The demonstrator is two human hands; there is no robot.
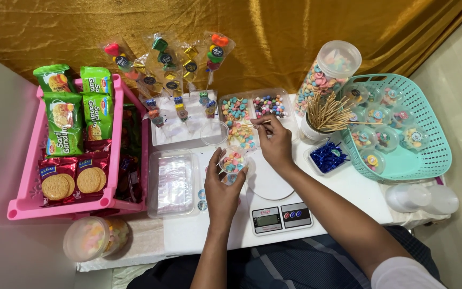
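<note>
My left hand grips a small clear cup filled with pastel candies, held just left of the white kitchen scale. My right hand pinches a thin wooden stick that points left over the clear divided trays of coloured candies. An empty clear cup stands beside those trays.
A pink rack of biscuit packets stands left. Wrapped candy skewers stand in a white block at the back. A tall candy jar, a cup of sticks, a teal basket of filled cups and a tray of blue ties are right.
</note>
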